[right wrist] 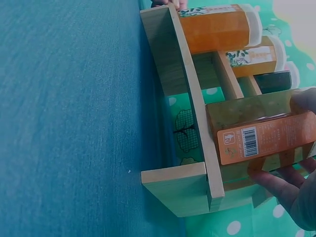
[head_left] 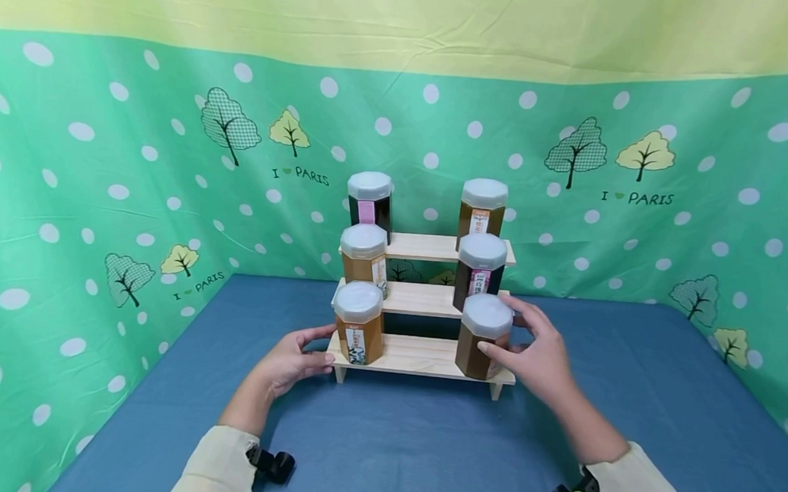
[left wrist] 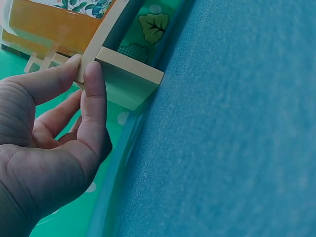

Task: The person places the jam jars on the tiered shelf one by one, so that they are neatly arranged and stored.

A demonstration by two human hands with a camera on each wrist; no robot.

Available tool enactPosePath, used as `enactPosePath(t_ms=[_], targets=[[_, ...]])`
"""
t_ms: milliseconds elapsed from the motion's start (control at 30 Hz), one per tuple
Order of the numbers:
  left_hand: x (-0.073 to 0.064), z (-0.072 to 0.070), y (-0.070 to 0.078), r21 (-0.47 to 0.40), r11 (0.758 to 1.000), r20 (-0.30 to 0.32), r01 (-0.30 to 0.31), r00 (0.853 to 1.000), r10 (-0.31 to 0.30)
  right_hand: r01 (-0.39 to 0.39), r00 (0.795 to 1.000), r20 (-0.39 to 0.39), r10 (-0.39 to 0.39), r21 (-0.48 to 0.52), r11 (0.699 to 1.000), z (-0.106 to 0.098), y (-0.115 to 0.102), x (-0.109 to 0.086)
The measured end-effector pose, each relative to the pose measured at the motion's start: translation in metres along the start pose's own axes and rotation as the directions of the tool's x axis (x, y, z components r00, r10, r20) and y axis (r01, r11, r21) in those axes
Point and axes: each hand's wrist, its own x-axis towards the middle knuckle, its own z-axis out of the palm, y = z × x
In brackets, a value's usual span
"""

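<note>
A three-tier wooden stand (head_left: 417, 357) holds jars with pale lids, two on each tier. My left hand (head_left: 295, 361) pinches the left end of the bottom board between thumb and fingers, beside an amber jar (head_left: 361, 340) with a white floral label; the left wrist view shows the thumb (left wrist: 64, 74) on the board's edge. At the right end, my right hand (head_left: 536, 355) grips a brown jar (head_left: 470, 356) standing on the bottom tier. In the right wrist view its orange label (right wrist: 269, 137) with a barcode faces the camera.
On the middle tier are an amber jar (head_left: 358, 265) and a dark jar (head_left: 468, 282) with a pink label. Up top stand a dark jar (head_left: 382, 213) and a brown jar (head_left: 466, 219). A blue cloth (head_left: 407, 453) covers the table; a green dotted curtain (head_left: 433, 180) hangs behind.
</note>
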Motion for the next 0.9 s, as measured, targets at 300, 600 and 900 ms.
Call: enactPosePath(t_ms=[300, 600, 900], targets=[[0.0, 0.0, 0.001, -0.005, 1.0, 0.002, 0.01, 1.0, -0.01, -0.016, 1.0, 0.027, 0.015, 0.042, 0.999, 0.0, 0.003, 0.002], [0.002, 0.005, 0.001, 0.087, 0.996, -0.03, -0.025, 0.999, 0.028, -0.04, 0.998, 0.059, 0.035, 0.094, 0.995, -0.007, 0.006, -0.004], [-0.002, 0.003, 0.005, 0.224, 0.973, -0.097, -0.058, 0.992, 0.082, -0.027, 0.999, 0.035, 0.024, 0.101, 0.995, -0.017, 0.016, -0.012]])
